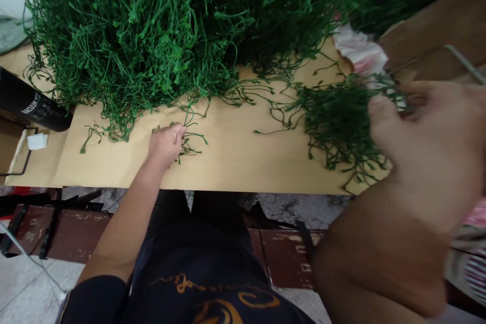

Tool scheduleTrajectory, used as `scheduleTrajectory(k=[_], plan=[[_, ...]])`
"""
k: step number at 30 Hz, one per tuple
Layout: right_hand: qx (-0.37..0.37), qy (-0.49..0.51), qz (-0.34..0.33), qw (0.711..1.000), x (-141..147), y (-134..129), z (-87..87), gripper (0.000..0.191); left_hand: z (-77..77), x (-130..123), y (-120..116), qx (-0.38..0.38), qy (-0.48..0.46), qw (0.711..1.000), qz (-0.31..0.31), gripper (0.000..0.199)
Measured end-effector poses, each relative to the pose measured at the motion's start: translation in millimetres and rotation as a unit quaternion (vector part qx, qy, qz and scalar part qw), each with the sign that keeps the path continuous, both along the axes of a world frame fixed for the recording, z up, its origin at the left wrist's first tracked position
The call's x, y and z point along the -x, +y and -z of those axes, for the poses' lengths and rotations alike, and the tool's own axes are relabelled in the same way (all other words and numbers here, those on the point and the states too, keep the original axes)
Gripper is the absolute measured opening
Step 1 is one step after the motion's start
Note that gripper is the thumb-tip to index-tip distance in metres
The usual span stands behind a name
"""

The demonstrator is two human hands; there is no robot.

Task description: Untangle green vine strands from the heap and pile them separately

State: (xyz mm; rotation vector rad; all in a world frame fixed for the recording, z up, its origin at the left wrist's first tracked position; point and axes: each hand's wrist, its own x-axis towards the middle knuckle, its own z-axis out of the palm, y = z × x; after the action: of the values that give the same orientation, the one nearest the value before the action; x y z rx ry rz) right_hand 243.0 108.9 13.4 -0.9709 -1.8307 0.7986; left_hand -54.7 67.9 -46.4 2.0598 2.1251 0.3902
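Note:
Near the middle-left of the tabletop, my left hand (167,144) is closed around a few green plastic stems, whose forked tips stick out past the fingers. Behind it rises a large tangled heap of artificial green stems (152,35). On the right, my right hand (433,131) is blurred and hovers by a smaller pile of the same stems (337,124). Its thumb and curled fingers look apart, with some stems visible behind the gap. The ends of those fingers are partly hidden.
A black bottle (34,101) lies tilted at the left, near a white paper scrap (37,142). Brown cardboard (436,25) and a crumpled white-and-pink wrapper (360,50) are at the right. The cardboard-covered tabletop (235,157) ends just before my body; a dark red bench (288,258) is below.

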Motion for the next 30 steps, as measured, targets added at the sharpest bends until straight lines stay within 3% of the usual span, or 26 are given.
scheduleTrajectory(k=[4, 6, 8, 12, 14, 19, 25, 30], plan=[[-0.009, -0.030, 0.080, 0.996, 13, -6, 22.4, 0.029, 1.7, 1, 2, -0.017, -0.025, 1.000, 0.006, 0.032], [-0.016, -0.049, 0.133, 0.990, 37, -11, 37.6, 0.030, 2.7, 2, 3, -0.020, -0.042, 0.999, 0.007, 0.032], [-0.016, -0.073, 0.142, 0.987, 69, -16, 51.7, 0.029, 4.3, 4, 4, -0.020, -0.063, 0.998, 0.015, 0.033], [0.036, -0.123, -0.015, 0.992, 127, -23, 64.2, 0.029, 8.3, 7, 3, -0.038, -0.114, 0.992, 0.041, 0.034], [0.064, -0.148, -0.033, 0.986, 140, -22, 62.2, 0.021, 9.5, 8, 3, -0.051, -0.135, 0.989, 0.043, 0.035], [0.074, -0.129, -0.063, 0.987, 137, -18, 55.3, 0.026, 9.4, 10, 4, -0.059, -0.167, 0.983, 0.050, 0.034], [0.120, 0.011, -0.105, 0.987, 125, -18, 54.2, 0.036, 11.7, 10, 5, -0.076, -0.232, 0.969, 0.038, 0.032], [0.180, 0.191, -0.083, 0.962, 126, -11, 56.5, 0.039, 12.2, 10, 7, -0.056, -0.254, 0.964, 0.051, 0.036]])
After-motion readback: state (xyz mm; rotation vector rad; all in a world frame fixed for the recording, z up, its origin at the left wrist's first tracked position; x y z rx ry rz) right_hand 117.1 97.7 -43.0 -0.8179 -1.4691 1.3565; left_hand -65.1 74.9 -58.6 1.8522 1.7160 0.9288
